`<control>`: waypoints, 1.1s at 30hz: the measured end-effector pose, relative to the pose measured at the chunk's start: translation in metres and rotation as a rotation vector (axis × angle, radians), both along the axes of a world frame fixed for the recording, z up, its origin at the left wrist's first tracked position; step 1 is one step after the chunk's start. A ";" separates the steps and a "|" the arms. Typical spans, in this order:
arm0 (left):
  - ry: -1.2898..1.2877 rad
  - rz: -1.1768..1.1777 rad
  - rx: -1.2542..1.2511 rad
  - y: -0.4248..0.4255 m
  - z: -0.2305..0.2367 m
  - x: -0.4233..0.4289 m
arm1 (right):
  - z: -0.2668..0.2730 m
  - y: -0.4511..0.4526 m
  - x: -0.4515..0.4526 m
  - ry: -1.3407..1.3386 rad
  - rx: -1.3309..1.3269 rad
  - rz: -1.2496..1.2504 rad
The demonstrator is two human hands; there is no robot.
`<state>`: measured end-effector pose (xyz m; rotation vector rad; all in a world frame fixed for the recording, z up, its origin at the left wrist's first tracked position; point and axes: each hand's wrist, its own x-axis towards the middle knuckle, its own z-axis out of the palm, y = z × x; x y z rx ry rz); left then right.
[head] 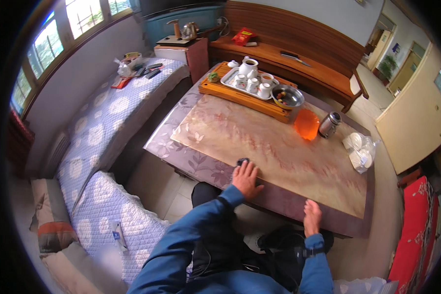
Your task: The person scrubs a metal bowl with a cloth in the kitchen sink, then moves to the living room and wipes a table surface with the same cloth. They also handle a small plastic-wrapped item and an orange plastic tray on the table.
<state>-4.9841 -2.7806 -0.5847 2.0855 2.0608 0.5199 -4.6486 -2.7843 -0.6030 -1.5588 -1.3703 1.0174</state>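
My left hand is palm down over the near edge of the table, fingers spread. A small black object sits just beyond its fingertips; whether they touch it I cannot tell. Nearer the table's front right, my right hand is turned on its side with the fingers slightly bent and nothing visible in it. A marbled mat covers most of the tabletop. Beyond my right hand are an orange dish, a steel vacuum flask and a clear bag of round white items.
At the table's far side, a wooden tea tray carries a white tea set and a metal bowl. A knife lies on the wooden bench behind. The quilt-covered sofa runs along the left; a red-covered seat stands right.
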 end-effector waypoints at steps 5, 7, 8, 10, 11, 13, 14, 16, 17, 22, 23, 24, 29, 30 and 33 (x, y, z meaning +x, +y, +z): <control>-0.097 -0.128 0.230 -0.007 -0.021 -0.015 | 0.009 -0.019 0.010 -0.046 -0.035 -0.112; -0.082 -0.172 0.234 -0.015 -0.022 -0.029 | 0.009 -0.012 -0.009 -0.120 -0.009 -0.120; -0.054 -0.185 0.216 -0.016 -0.022 -0.032 | 0.008 -0.008 -0.020 -0.138 0.050 -0.096; -0.017 -0.214 0.227 -0.015 -0.021 -0.043 | 0.008 0.000 -0.037 -0.208 0.072 0.007; 0.020 -0.161 0.237 -0.016 -0.020 -0.055 | 0.008 0.003 -0.043 -0.232 0.086 0.055; 0.110 -0.076 0.151 -0.013 -0.020 -0.090 | 0.005 0.004 -0.051 -0.296 0.150 0.097; 0.023 -0.012 0.195 -0.014 -0.020 -0.118 | 0.005 0.004 -0.052 -0.347 0.194 0.114; -0.058 0.139 0.190 -0.009 -0.016 -0.185 | 0.002 0.003 -0.053 -0.341 0.263 0.100; -0.045 0.148 0.186 -0.010 -0.014 -0.225 | 0.001 0.002 -0.053 -0.379 0.309 0.123; 0.146 0.538 0.012 -0.023 -0.023 -0.354 | -0.005 -0.002 -0.058 -0.425 0.344 0.079; 0.163 0.597 0.016 -0.019 -0.028 -0.368 | -0.004 -0.002 -0.059 -0.426 0.316 0.060; 0.166 0.590 0.039 -0.015 -0.029 -0.386 | -0.003 -0.002 -0.061 -0.423 0.317 0.060; 0.193 0.697 0.094 -0.005 -0.051 -0.410 | 0.004 -0.002 -0.067 -0.424 0.391 0.076; 0.199 0.669 0.084 -0.006 -0.053 -0.410 | 0.004 -0.001 -0.068 -0.494 0.464 0.095; 0.174 0.578 0.118 -0.010 -0.059 -0.386 | 0.005 -0.002 -0.071 -0.503 0.488 0.101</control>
